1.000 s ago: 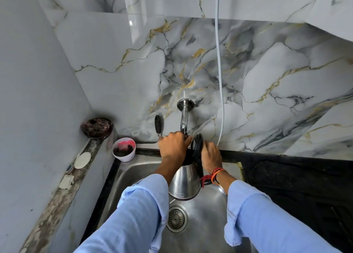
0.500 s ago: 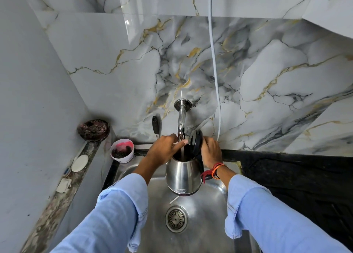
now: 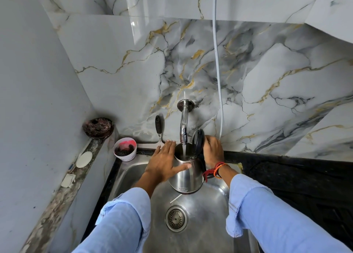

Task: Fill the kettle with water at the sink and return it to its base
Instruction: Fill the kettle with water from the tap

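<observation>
A steel kettle [image 3: 186, 178] hangs over the steel sink [image 3: 214, 203], its black lid [image 3: 198, 142] tipped open to the right. Water runs from the chrome tap [image 3: 184, 127] straight into its mouth. My right hand [image 3: 213, 151] is closed around the kettle's black handle on the right side. My left hand [image 3: 164, 160] lies flat with fingers spread, its thumb against the kettle's left wall. The kettle's base is not in view.
A white cup with dark and pink contents [image 3: 125, 149] stands at the sink's back left corner. A dark scrubber dish [image 3: 98, 127] and soap pieces sit on the left ledge. A black-handled tool [image 3: 158, 128] leans on the marble wall. Black counter [image 3: 298, 178] lies to the right.
My left hand came off the tap, moved down and left, and now rests flat against the kettle's side. Water now streams into the kettle.
</observation>
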A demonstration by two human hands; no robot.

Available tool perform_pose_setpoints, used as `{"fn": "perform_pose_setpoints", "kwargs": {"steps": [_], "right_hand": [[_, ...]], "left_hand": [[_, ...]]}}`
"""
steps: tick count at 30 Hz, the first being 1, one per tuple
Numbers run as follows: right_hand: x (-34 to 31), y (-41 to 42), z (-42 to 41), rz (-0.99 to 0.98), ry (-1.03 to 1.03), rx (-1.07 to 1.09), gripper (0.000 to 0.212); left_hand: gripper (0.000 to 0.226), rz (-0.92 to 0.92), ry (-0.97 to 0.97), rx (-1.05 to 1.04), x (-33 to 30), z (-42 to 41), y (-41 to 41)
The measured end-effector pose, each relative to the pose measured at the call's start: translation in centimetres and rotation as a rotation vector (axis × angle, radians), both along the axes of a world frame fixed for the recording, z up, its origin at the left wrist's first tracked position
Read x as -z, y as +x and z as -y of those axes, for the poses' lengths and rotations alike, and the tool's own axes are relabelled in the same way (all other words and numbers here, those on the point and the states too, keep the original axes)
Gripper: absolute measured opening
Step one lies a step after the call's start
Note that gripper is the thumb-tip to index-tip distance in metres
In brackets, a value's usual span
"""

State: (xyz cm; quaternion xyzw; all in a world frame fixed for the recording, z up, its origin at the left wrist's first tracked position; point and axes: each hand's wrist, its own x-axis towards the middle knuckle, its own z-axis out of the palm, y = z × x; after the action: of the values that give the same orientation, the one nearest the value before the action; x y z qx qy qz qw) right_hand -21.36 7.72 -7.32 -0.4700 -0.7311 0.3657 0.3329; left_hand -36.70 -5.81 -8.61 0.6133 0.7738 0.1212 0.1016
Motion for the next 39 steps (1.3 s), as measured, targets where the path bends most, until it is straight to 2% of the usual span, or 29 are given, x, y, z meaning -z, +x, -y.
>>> {"fn": "perform_pose_setpoints", "kwargs": {"steps": [8, 18, 33, 39], "right_hand": [[0.37, 0.2, -0.04, -0.01, -0.012, -0.008, 0.055], [0.36, 0.55, 0.2, -0.034, 0.016, -0.011, 0.046], [0.21, 0.69, 0.65, -0.062, -0.021, 0.014, 0.048], [-0.05, 0.63, 0.67, -0.06, -0.042, -0.012, 0.059]], "left_hand": [[0.114, -0.018, 0.012, 0.008, -0.5, 0.3, 0.19], [0.114, -0.027, 0.012, 0.009, -0.56, 0.45, 0.37], [0.116, -0.048, 0.025, 0.017, -0.54, 0.58, 0.38], [0.116, -0.046, 0.034, 0.012, -0.31, 0.72, 0.17]]}}
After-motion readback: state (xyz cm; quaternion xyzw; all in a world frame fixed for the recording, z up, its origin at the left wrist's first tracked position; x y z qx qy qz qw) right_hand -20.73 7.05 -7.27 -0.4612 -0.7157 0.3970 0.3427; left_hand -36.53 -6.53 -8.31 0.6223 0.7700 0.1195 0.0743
